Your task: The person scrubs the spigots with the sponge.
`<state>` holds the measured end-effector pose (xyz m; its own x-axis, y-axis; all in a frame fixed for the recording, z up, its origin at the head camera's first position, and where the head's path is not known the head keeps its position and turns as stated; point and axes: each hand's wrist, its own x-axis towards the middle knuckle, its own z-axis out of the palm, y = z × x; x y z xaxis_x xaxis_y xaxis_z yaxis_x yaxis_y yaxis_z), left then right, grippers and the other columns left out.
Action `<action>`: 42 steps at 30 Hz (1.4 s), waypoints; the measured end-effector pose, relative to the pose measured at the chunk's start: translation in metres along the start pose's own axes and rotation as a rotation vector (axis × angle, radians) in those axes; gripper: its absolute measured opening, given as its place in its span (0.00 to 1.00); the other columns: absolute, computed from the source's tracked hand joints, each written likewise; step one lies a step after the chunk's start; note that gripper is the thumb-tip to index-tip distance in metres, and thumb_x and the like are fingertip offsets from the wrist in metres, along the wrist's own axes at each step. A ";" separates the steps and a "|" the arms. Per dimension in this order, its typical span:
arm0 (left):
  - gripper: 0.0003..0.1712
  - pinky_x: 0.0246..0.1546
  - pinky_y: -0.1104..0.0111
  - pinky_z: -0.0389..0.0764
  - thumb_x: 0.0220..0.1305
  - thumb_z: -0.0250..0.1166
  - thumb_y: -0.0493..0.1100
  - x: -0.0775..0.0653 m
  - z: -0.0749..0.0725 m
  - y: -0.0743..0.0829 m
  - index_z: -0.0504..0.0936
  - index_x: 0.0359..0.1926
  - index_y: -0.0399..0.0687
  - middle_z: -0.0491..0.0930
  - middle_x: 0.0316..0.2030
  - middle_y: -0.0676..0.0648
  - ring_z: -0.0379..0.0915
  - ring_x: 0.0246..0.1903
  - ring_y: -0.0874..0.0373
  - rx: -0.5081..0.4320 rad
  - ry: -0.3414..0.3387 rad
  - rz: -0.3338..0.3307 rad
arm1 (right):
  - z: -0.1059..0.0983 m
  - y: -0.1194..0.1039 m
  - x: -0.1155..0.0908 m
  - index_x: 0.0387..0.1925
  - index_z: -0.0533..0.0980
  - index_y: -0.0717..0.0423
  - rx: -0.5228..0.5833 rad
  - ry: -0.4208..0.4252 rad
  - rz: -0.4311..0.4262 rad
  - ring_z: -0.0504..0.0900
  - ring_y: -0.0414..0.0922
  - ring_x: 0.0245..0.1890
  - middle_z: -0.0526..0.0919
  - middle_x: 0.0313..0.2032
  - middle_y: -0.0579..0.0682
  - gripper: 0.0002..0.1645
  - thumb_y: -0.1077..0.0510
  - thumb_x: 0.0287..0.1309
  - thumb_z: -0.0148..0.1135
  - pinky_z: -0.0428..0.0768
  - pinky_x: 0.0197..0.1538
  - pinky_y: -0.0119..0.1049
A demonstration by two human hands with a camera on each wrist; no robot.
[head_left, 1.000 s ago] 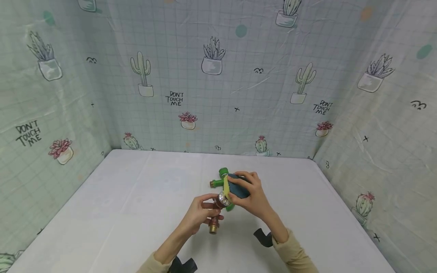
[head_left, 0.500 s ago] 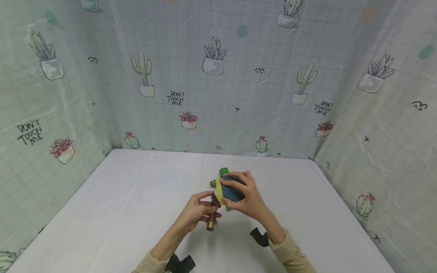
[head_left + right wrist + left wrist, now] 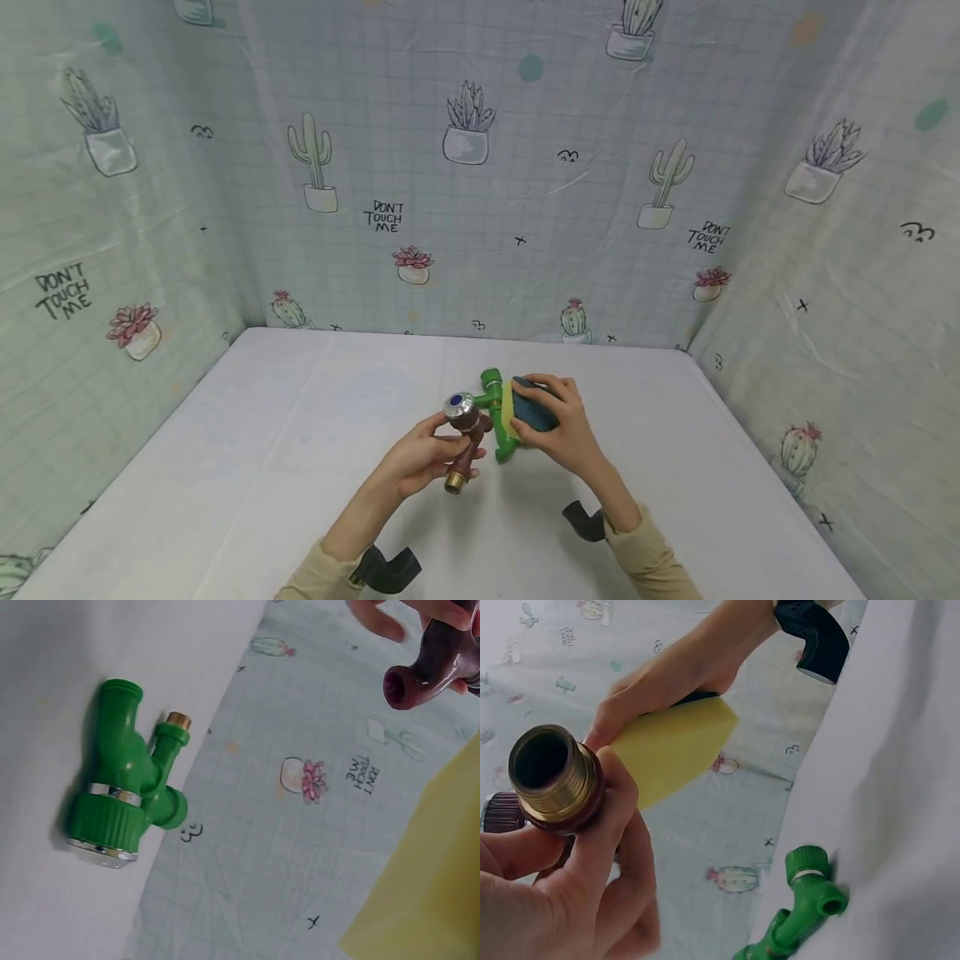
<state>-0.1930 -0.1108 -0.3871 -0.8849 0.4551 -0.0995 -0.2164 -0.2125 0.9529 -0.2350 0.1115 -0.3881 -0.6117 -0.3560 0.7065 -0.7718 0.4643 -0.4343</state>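
Observation:
My left hand [image 3: 418, 458] grips a dark red-brown tap [image 3: 474, 428] by its body, held up over the table. The tap has a chrome knob [image 3: 459, 406] with a blue centre and a threaded brass end [image 3: 562, 795]. My right hand [image 3: 561, 429] pinches a sponge [image 3: 536, 408], with one yellow side and one dark blue-green side. A gap separates the sponge from the brown tap. Behind and between the hands, a green tap [image 3: 495, 410] lies on the table; the right wrist view shows its ribbed green knob [image 3: 109, 817] and brass-ended arm [image 3: 171, 739].
The white table [image 3: 337, 417] stretches out around both hands. Cloth walls [image 3: 465, 208] printed with cacti stand at the back and both sides. Dark curved mounts [image 3: 390, 571] sit at the wrists.
The sponge was pressed against the brown tap's knob half a second ago and has moved off to the right. The left hand has shifted left and turned the tap, so its knob top shows.

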 end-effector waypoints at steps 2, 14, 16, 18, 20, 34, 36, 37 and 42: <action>0.32 0.43 0.58 0.80 0.63 0.51 0.32 -0.001 -0.002 0.003 0.51 0.66 0.39 0.69 0.52 0.34 0.78 0.42 0.54 -0.035 -0.035 -0.011 | -0.001 -0.003 0.003 0.48 0.76 0.53 0.009 -0.015 -0.003 0.64 0.45 0.43 0.74 0.51 0.53 0.27 0.60 0.40 0.68 0.70 0.37 0.35; 0.33 0.43 0.50 0.77 0.61 0.56 0.37 -0.004 0.002 0.011 0.53 0.64 0.46 0.74 0.49 0.36 0.79 0.41 0.49 -0.100 0.096 0.022 | 0.006 -0.010 -0.002 0.52 0.74 0.47 0.013 -0.017 -0.009 0.61 0.44 0.44 0.72 0.52 0.53 0.31 0.56 0.41 0.69 0.70 0.38 0.38; 0.32 0.41 0.52 0.78 0.59 0.58 0.38 -0.002 0.003 0.010 0.56 0.62 0.47 0.74 0.48 0.36 0.79 0.39 0.50 -0.038 0.195 0.056 | 0.007 -0.013 -0.005 0.52 0.73 0.48 0.006 -0.014 -0.034 0.61 0.44 0.45 0.72 0.52 0.53 0.31 0.55 0.40 0.69 0.69 0.38 0.39; 0.29 0.37 0.55 0.81 0.58 0.60 0.38 0.000 0.005 0.009 0.60 0.59 0.47 0.74 0.47 0.35 0.80 0.37 0.52 0.032 0.301 0.099 | 0.009 -0.016 -0.008 0.51 0.73 0.48 -0.002 -0.025 -0.048 0.61 0.44 0.45 0.72 0.52 0.52 0.30 0.54 0.41 0.69 0.70 0.39 0.40; 0.26 0.34 0.57 0.82 0.57 0.61 0.37 0.002 0.006 0.008 0.63 0.55 0.46 0.73 0.45 0.36 0.79 0.35 0.53 0.089 0.390 0.140 | 0.011 -0.019 -0.012 0.51 0.73 0.48 -0.008 -0.044 -0.052 0.62 0.44 0.46 0.71 0.52 0.51 0.30 0.52 0.42 0.68 0.70 0.39 0.41; 0.18 0.32 0.59 0.82 0.50 0.62 0.29 0.004 0.007 0.008 0.65 0.42 0.37 0.74 0.30 0.42 0.79 0.29 0.56 0.142 0.460 0.208 | 0.022 -0.028 -0.019 0.51 0.73 0.44 -0.098 -0.092 -0.037 0.63 0.43 0.44 0.72 0.51 0.49 0.30 0.46 0.42 0.68 0.64 0.42 0.44; 0.19 0.32 0.61 0.82 0.46 0.64 0.28 0.005 0.005 0.006 0.66 0.39 0.37 0.75 0.30 0.40 0.79 0.29 0.56 0.187 0.443 0.194 | 0.024 -0.028 -0.019 0.50 0.74 0.44 -0.111 -0.089 -0.043 0.63 0.44 0.44 0.72 0.51 0.50 0.30 0.45 0.42 0.68 0.64 0.42 0.44; 0.19 0.32 0.63 0.82 0.45 0.65 0.28 0.005 0.004 0.004 0.66 0.37 0.37 0.76 0.29 0.41 0.78 0.28 0.57 0.216 0.435 0.184 | 0.024 -0.027 -0.019 0.50 0.74 0.44 -0.121 -0.087 -0.043 0.64 0.44 0.43 0.72 0.51 0.50 0.30 0.45 0.42 0.68 0.64 0.41 0.44; 0.18 0.34 0.66 0.81 0.47 0.63 0.30 0.007 -0.002 -0.003 0.63 0.37 0.40 0.78 0.24 0.46 0.79 0.27 0.57 0.238 0.392 0.128 | 0.024 -0.024 -0.021 0.49 0.74 0.44 -0.161 -0.082 -0.029 0.64 0.44 0.42 0.73 0.49 0.49 0.30 0.46 0.39 0.69 0.65 0.40 0.43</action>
<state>-0.1993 -0.1091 -0.3911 -0.9971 0.0679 -0.0337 -0.0351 -0.0203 0.9992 -0.2081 0.0889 -0.4059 -0.6069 -0.4330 0.6665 -0.7556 0.5745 -0.3147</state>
